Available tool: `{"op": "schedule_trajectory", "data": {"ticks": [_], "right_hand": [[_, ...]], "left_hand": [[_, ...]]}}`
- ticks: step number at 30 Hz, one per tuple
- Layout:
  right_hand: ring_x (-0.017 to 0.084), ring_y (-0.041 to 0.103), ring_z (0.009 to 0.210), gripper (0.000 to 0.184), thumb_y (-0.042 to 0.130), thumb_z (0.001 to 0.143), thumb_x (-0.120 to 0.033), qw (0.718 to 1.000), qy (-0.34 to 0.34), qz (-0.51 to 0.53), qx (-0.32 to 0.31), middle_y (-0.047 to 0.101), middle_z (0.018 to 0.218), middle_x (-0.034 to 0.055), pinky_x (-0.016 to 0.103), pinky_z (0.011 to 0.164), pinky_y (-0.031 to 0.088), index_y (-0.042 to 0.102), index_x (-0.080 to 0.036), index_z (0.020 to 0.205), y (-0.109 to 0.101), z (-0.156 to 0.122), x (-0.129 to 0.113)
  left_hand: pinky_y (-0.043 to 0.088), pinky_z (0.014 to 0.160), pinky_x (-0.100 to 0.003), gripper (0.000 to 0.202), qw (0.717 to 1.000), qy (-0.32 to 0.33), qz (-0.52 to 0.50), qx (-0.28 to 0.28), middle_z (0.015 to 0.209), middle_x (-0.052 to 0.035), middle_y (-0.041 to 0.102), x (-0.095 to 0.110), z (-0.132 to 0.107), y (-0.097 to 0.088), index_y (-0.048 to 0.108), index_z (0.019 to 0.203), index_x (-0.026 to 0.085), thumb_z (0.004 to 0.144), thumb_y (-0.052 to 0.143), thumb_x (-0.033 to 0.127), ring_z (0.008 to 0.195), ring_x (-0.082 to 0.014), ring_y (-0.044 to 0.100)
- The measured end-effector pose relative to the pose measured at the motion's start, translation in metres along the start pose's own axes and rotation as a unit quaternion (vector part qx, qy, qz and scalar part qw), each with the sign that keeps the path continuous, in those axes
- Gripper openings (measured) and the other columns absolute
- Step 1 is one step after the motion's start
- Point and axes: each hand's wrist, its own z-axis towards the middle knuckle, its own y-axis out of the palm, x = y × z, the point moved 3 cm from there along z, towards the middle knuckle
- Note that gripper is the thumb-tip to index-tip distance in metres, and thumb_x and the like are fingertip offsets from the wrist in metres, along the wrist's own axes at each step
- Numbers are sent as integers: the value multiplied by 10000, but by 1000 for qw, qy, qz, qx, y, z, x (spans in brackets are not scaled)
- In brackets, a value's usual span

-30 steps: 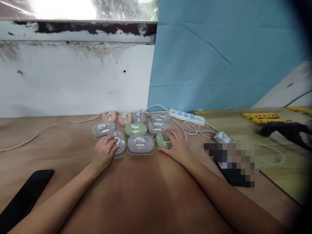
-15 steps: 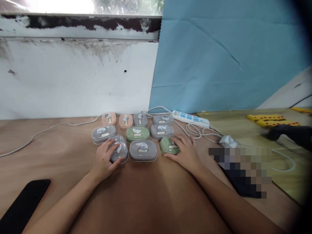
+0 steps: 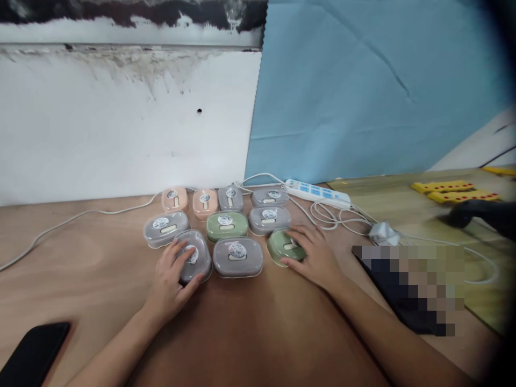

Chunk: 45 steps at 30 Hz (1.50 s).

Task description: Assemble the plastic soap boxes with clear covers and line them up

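My left hand (image 3: 171, 277) lies over a grey lidded plastic box (image 3: 197, 247), with the fingers on its left and top and the thumb at its near right side. My right hand (image 3: 316, 255) grips the right side of a green lidded box (image 3: 280, 244), partly covering its round sticker. Between these two stands another grey box (image 3: 237, 260). Behind them are a second green box (image 3: 227, 228), grey boxes at the left (image 3: 159, 230) and right (image 3: 269, 224), and two small orange boxes (image 3: 174, 204). Most lids carry a round sticker and a pale oblong piece.
A white power strip (image 3: 318, 193) with looped cable lies behind, near a white plug (image 3: 384, 234). Black flat objects lie at the left (image 3: 38, 349) and at the right, the latter (image 3: 387, 285) partly pixelated. Yellow strips (image 3: 455, 192) sit far right. A wall stands behind the table.
The view has tipped downward and come slightly closer, so the window is out of sight. Both hands remain on the same boxes, with little visible movement of their own.
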Motion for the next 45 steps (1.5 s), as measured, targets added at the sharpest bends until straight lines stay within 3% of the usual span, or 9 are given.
{"op": "schedule_trajectory", "data": {"ticks": [11, 15, 18, 23, 29, 35, 45], "right_hand": [[372, 587, 1211, 563, 623, 846, -612, 1000, 6, 17, -7, 650, 1291, 153, 616, 1112, 316, 628, -226, 1257, 0, -2, 3], [366, 607, 1190, 550, 566, 886, -601, 997, -9, 68, 42, 646, 1286, 162, 622, 1104, 344, 600, -219, 1281, -2, -5, 5], [360, 626, 1175, 422, 601, 890, -511, 993, -4, 70, 91, 681, 1220, 141, 630, 1138, 316, 630, -239, 1211, -8, -6, 1], [340, 668, 1114, 256, 662, 837, -336, 988, -18, 74, 135, 729, 1093, 91, 623, 1128, 370, 674, -284, 1087, -20, -8, -28], [320, 685, 1088, 358, 686, 813, -226, 970, -154, 144, 121, 729, 1090, 102, 572, 1001, 523, 646, -279, 1165, -23, -15, -66], [288, 689, 1060, 326, 668, 854, -191, 968, -157, 161, 115, 723, 1071, 108, 518, 945, 554, 625, -231, 1175, -14, -7, -64], [265, 691, 1004, 270, 653, 899, -267, 981, -146, 106, 70, 721, 1106, 107, 518, 982, 505, 628, -217, 1163, -3, -5, -52]], "left_hand": [[378, 1132, -637, 472, 1000, -10, -11, -6, 1457, -161, 504, -1, 1, 1, 531, 1341, 252, 906, 622, 409, 1433, -405, 388], [377, 1134, -622, 477, 1000, -13, -5, -11, 1469, -161, 489, 0, 1, 0, 524, 1346, 242, 913, 615, 422, 1436, -395, 379], [370, 1142, -608, 483, 1000, -17, 0, -19, 1470, -160, 485, 1, 1, -1, 526, 1347, 237, 916, 610, 438, 1440, -389, 374], [359, 1151, -585, 490, 999, -21, 0, -27, 1474, -162, 488, 1, 2, -3, 551, 1343, 227, 913, 607, 457, 1442, -381, 374], [363, 1143, -572, 498, 999, -4, 17, -29, 1468, -170, 504, 2, 2, -5, 557, 1334, 199, 914, 612, 461, 1434, -381, 388], [382, 1122, -571, 493, 999, -8, 29, -28, 1461, -170, 519, 4, 2, -6, 573, 1323, 199, 917, 595, 479, 1408, -380, 421], [357, 1141, -564, 518, 999, -10, 36, -40, 1485, -163, 500, 1, 0, -6, 560, 1358, 202, 934, 565, 499, 1434, -369, 387]]}}
